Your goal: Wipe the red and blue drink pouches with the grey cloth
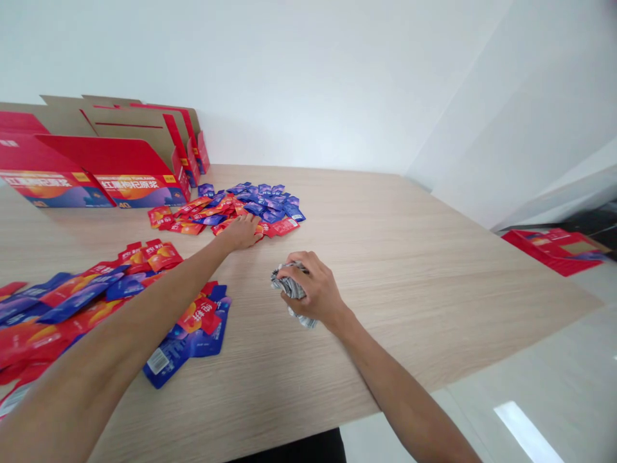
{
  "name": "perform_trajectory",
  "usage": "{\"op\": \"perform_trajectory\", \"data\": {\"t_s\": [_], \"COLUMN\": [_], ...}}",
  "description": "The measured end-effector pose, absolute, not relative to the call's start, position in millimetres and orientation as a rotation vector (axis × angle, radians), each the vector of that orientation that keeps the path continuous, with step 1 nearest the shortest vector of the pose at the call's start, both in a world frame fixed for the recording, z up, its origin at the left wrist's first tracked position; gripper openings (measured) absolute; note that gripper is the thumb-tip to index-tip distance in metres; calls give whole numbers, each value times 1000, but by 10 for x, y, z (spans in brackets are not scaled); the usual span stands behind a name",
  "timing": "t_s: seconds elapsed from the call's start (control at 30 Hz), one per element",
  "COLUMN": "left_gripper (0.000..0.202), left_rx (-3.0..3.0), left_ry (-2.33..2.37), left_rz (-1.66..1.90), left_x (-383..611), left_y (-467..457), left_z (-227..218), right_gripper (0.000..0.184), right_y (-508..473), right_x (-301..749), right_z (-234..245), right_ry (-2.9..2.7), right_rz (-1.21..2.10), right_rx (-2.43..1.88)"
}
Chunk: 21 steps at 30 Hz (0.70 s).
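Note:
My left hand point(243, 233) reaches far across the wooden table point(385, 257) and rests on the near edge of a pile of red and blue sachets point(241, 204), fingers laid flat on them. My right hand point(315, 289) is closed around a stack of sachets point(292, 290) seen from their silver backs, held just above the table's middle. A second, larger spread of red and blue sachets point(96, 302) lies under and beside my left forearm at the near left.
Red printed cartons point(125, 173) with open cardboard flaps stand along the back left by the white wall. A flat red carton point(559, 251) lies on the glossy floor at the right. The table's near edge runs just before my body.

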<state>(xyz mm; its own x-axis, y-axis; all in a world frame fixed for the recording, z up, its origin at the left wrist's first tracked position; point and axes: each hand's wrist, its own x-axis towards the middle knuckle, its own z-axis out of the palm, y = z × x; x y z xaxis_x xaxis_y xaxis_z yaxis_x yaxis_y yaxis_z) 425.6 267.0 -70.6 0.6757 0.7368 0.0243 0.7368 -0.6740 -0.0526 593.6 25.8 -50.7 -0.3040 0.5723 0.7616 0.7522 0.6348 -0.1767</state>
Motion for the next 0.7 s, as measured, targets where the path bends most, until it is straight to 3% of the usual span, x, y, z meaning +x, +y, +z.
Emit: {"op": "perform_trajectory", "data": {"t_s": [0.3,0.43,0.57,0.63,0.7], "left_gripper": [63,51,42,45,54], "left_rx": [-2692,-2724,-3089,-3240,-3300], "left_ry": [-1295,-1307,-1355,-1522,-1687], "left_rz": [-56,-245,-806,-1269,-1501], "left_x": [4194,4032,3948,3951,3964], "left_y": [2433,2135,1626,1304,967], "left_z": [-484,-416,-489,-574,-680], "right_gripper": [16,16,18,18,18], "right_y": [262,247,205,182,160], "right_x": [5927,5934,5883,5841,5796], "right_z": [-520,-492,-496,-511,-523], "right_ry": [-1984,-1889,-1845,-1848,-1857], "right_rz": [-232,-215,-203,-186,-164], "right_rx": [-1067,-1081,-1057,-1043,-1027]}}
